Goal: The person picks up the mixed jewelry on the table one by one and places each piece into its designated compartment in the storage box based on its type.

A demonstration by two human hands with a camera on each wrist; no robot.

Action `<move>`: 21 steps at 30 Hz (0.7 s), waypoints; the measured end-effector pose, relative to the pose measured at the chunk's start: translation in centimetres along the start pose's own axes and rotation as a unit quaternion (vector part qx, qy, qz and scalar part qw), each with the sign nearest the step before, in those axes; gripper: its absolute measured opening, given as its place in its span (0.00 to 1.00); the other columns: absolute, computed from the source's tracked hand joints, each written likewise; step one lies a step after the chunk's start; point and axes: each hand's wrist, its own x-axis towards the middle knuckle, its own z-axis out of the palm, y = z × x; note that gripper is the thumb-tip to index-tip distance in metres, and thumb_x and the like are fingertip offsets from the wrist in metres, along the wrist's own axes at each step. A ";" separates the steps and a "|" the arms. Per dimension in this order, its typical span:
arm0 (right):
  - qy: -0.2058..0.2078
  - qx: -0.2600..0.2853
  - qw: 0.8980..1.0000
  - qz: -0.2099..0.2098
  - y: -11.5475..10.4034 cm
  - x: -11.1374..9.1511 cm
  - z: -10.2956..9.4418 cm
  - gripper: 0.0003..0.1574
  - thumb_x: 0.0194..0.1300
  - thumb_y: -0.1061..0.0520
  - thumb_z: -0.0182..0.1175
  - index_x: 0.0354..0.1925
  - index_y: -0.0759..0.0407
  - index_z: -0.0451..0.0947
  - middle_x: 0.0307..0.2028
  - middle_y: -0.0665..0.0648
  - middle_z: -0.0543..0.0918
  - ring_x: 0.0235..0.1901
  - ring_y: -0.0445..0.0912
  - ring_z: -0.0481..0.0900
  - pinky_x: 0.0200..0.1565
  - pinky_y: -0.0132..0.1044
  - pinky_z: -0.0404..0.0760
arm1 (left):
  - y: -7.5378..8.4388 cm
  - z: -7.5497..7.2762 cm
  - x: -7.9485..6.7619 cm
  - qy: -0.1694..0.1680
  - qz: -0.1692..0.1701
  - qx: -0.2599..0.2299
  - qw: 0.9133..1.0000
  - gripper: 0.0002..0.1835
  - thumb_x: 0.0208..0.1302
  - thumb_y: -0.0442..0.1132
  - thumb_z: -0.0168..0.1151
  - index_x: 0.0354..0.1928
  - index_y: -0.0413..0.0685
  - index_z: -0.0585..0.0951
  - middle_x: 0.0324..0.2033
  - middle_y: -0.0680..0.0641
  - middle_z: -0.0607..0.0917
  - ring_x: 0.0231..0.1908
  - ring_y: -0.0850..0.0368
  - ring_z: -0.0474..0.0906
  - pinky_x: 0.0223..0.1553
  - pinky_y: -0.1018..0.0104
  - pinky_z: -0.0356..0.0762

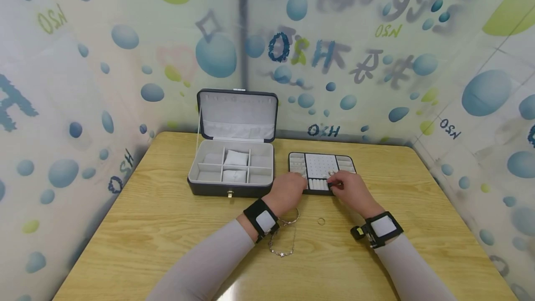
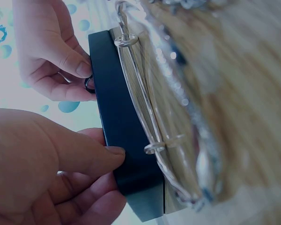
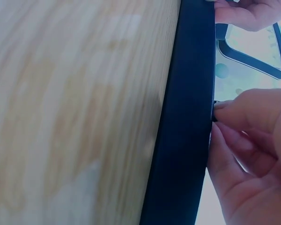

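A shallow dark-edged jewelry tray [image 1: 321, 153] with pale compartments lies on the table. My left hand [image 1: 287, 192] grips its near left corner, the thumb against the dark front wall [image 2: 119, 108] in the left wrist view. Over the ring slots [image 1: 318, 184], at their right end, my right hand [image 1: 352, 193] pinches a small black ring [image 2: 88, 85]. Fingers hide part of that ring, and I cannot tell whether it sits in a slot. Near my left wrist lie a silver bangle [image 1: 294, 220] and a chain bracelet [image 1: 282, 254] with a star.
An open jewelry box [image 1: 232, 190] stands left of the tray, its lid [image 1: 238, 110] raised. Two white cushions [image 1: 236, 158] sit in its middle compartments. A thin ring [image 1: 321, 221] lies on the wooden table [image 1: 334, 264] in front of the tray. Patterned curtains [image 1: 359, 82] surround the table.
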 end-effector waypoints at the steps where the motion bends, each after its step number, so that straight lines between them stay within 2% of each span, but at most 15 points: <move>1: 0.000 -0.002 1.000 0.001 0.0 0.0 0.0 0.12 0.64 0.70 0.69 0.45 0.61 0.89 0.45 0.60 0.90 0.43 0.51 0.87 0.48 0.52 0.89 | 0.0 0.0 0.0 0.000 0.000 0.000 1.000 0.10 0.74 0.34 0.63 0.40 0.57 0.90 0.36 0.53 0.89 0.39 0.57 0.87 0.32 0.62 0.85; 21: 0.005 -0.022 1.000 -0.012 -0.1 0.2 0.0 0.06 0.65 0.69 0.71 0.39 0.60 0.90 0.41 0.60 0.91 0.44 0.53 0.87 0.49 0.55 0.87 | 0.0 -0.1 0.1 -0.010 -0.010 -0.013 1.000 0.09 0.75 0.35 0.62 0.41 0.58 0.90 0.36 0.54 0.89 0.39 0.58 0.86 0.33 0.62 0.85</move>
